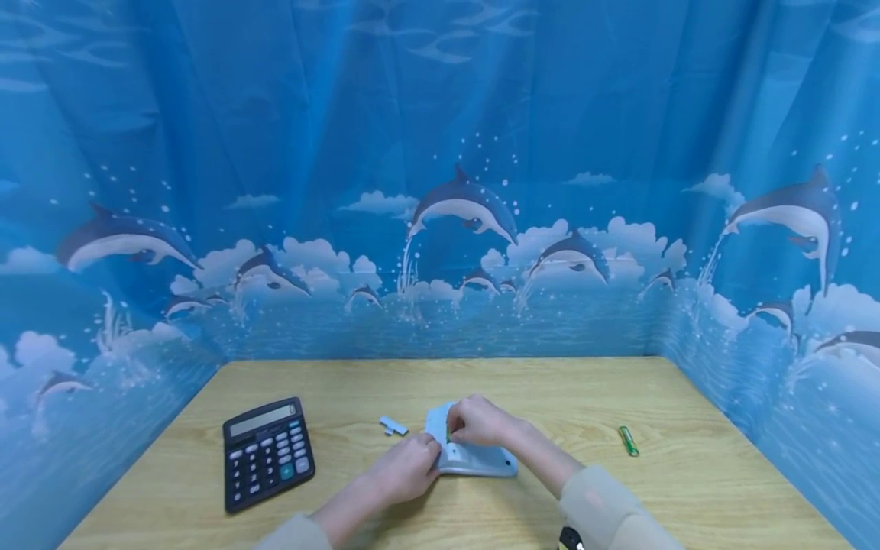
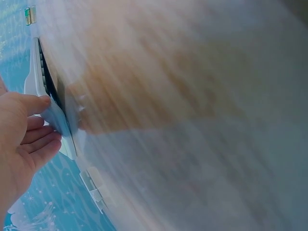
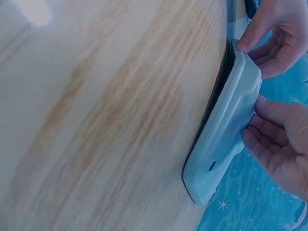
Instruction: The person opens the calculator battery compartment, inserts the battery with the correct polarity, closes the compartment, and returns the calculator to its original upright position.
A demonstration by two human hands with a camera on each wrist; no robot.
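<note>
A light blue calculator lies face down on the wooden table, with a row of keys under its raised edge in the left wrist view. Gripping its left end is my left hand, thumb against one side and fingers on the other. My right hand is over the calculator's back, fingertips curled together. A sliver of a green battery shows at those fingertips; the rest is hidden. In the right wrist view, both hands meet the calculator's far side. A small light blue battery cover lies left of it.
A black desk calculator lies face up at the left. Another green battery rests on the table at the right. A black and yellow object is partly visible by the right sleeve. A dolphin-print curtain surrounds the table's back and sides.
</note>
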